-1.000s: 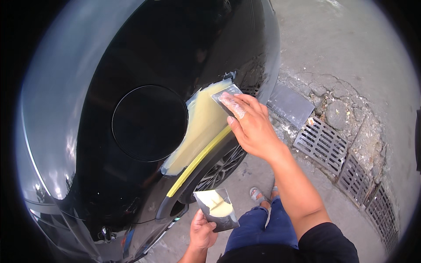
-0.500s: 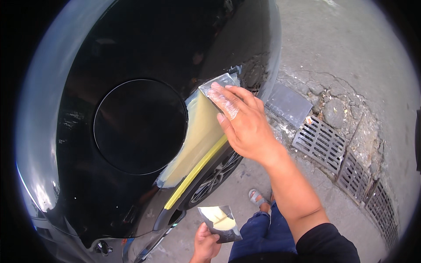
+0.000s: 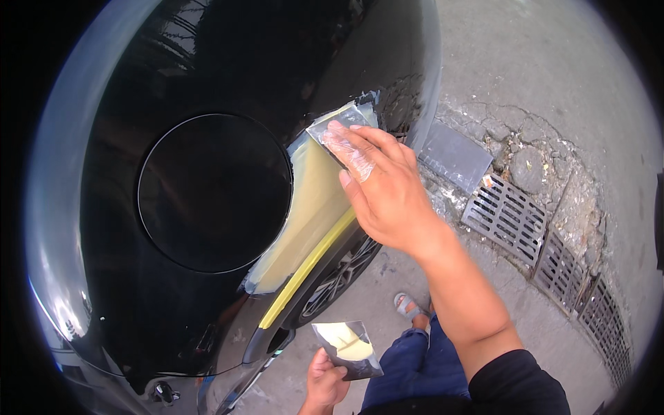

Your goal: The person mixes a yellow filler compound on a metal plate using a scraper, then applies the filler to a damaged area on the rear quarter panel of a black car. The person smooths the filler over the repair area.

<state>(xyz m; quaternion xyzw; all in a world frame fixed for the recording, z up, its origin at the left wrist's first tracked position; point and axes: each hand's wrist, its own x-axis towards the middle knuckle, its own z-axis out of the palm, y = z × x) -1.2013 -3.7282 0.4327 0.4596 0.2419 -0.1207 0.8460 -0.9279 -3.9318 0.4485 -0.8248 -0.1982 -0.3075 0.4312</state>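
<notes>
My right hand [image 3: 384, 183] presses a flat metal spreader [image 3: 339, 123] against a patch of pale yellow filler [image 3: 311, 207] on the black car body panel [image 3: 173, 290], above the wheel arch. Yellow masking tape [image 3: 315, 266] runs along the arch edge below the patch. My left hand [image 3: 326, 380] holds a small dark metal plate [image 3: 346, 349] carrying a dab of the same yellow filler, low in the view beside my knee.
A round fuel filler flap [image 3: 214, 190] sits left of the patch. The car's wheel [image 3: 339, 277] is under the arch. A metal drain grate [image 3: 546, 252] and cracked concrete lie to the right. My sandalled foot [image 3: 407, 304] rests on the ground.
My right hand and the spreader have slid a little up along the filler patch. The view has shifted, and my left hand with the plate sits lower in the frame.
</notes>
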